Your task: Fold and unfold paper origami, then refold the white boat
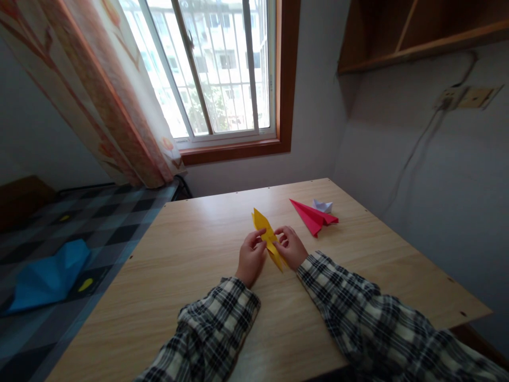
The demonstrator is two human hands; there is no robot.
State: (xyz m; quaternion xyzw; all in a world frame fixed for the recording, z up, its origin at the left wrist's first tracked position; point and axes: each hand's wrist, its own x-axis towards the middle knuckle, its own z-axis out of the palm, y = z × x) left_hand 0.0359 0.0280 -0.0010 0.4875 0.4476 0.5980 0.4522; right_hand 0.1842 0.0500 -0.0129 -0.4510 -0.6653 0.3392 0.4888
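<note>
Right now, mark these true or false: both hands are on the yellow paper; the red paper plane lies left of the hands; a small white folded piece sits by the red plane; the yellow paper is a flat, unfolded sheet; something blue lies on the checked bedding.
1. Both hands, left hand and right hand, pinch the yellow paper: true.
2. The red paper plane lies left of the hands: false, it lies to their right on the table.
3. A white folded piece sits by the red plane: true.
4. The yellow paper is unfolded: false, it is folded into a narrow, pointed shape.
5. A blue item lies on the checked bedding: true.
</note>
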